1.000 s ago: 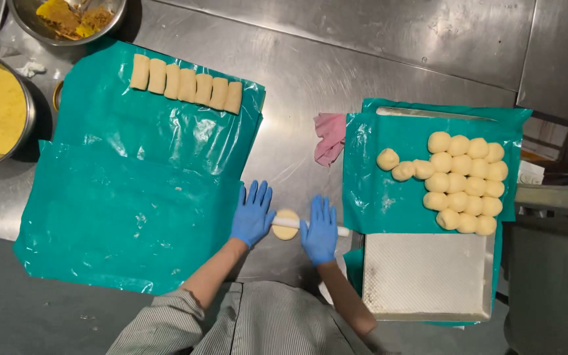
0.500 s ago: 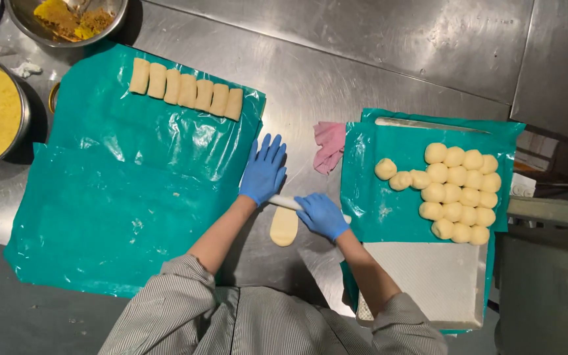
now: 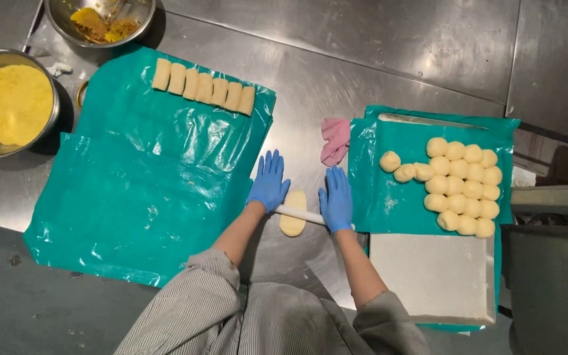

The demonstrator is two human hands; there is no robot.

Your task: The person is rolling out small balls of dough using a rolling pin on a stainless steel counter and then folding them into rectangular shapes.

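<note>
Left hand: my left hand (image 3: 269, 182), in a blue glove, lies flat with fingers spread, palm pressing down on the left end of the rolling pin (image 3: 299, 214).
Right hand: my right hand (image 3: 336, 199), also blue-gloved, lies open and flat on the right end of the same pin; neither hand curls around it.
Rolling pin: a thin white rod lying across the steel surface (image 3: 389, 72), running between my two palms and touching both.
Dough piece: an elongated oval of pale dough (image 3: 293, 213) lies under the pin, in the gap between my hands, its long axis pointing away from me; part shows beyond the pin and part on my side of it.
Beyond my left hand: a wide teal plastic sheet (image 3: 139, 190) with a row of shaped dough rolls (image 3: 203, 87) along its far edge, well apart from the hand.
Far left: a metal bowl of yellow meal (image 3: 9, 104), and another metal bowl with yellow-brown filling (image 3: 100, 16) farther off.
Beside my right hand: a tray (image 3: 442, 283) on teal plastic just to its right, holding a cluster of dough balls (image 3: 463, 187).
Beyond my right hand: a crumpled pink cloth (image 3: 334, 140), near the fingertips but apart.
In the way: nothing lies between my hands except the dough and pin.
</note>
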